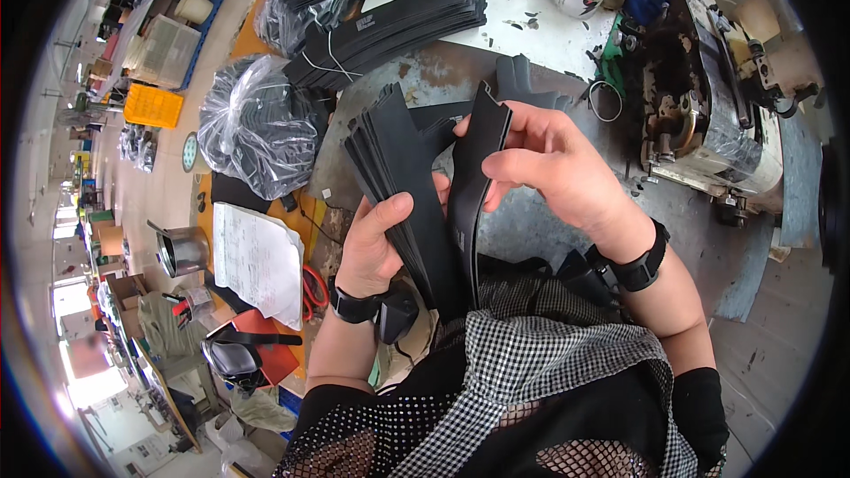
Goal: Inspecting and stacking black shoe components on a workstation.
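Observation:
My left hand is closed round a stack of long black strips, its thumb lying across the top one. Between the thumb and fingers of my right hand is a single black strip, folded along its length and standing apart from the stack at the top. Both the stack and the strip run down toward my checked apron, where their lower ends come close together. More black strips lie on the metal worktop behind my hands. The material of the strips I cannot make out for certain.
A tied bundle of black strips lies beyond my hands, beside a clear plastic bag of dark pieces. A worn machine stands at the right. To the left are a paper sheet, a metal pot and red-handled scissors.

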Demonstrator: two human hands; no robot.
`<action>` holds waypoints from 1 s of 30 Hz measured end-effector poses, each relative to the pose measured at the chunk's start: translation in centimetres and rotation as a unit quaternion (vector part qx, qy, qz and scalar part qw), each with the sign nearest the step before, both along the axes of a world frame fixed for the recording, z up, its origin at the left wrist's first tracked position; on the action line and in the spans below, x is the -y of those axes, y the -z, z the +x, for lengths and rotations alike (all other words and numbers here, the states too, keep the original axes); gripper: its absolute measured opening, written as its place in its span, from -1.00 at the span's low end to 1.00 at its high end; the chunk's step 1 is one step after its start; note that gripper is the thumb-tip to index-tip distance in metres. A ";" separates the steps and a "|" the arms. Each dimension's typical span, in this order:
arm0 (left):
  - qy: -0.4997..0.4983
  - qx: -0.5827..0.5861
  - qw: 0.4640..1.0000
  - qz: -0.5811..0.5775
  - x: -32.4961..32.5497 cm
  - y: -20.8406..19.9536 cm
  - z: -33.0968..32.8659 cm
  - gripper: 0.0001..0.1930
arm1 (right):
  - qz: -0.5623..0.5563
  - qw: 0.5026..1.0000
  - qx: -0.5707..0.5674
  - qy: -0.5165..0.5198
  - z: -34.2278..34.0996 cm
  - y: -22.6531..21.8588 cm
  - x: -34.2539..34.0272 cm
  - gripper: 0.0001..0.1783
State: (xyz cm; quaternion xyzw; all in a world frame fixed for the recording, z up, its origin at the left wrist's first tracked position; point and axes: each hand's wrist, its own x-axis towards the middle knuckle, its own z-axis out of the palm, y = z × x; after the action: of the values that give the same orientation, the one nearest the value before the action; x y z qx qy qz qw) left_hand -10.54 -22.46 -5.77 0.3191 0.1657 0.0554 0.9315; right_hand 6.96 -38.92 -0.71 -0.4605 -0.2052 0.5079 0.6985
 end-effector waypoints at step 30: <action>0.032 -0.018 0.982 0.185 2.6 -1.8 1.3 -0.54 | -0.025 0.995 0.098 0.000 -1.2 0.0 -1.0 -0.59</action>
State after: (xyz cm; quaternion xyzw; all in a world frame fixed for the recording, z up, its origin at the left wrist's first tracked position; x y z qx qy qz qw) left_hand -9.24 -25.01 -4.02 0.4921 0.1589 0.0496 0.8545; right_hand 5.77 -37.96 -0.68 -0.5256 -0.2593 0.4652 0.6634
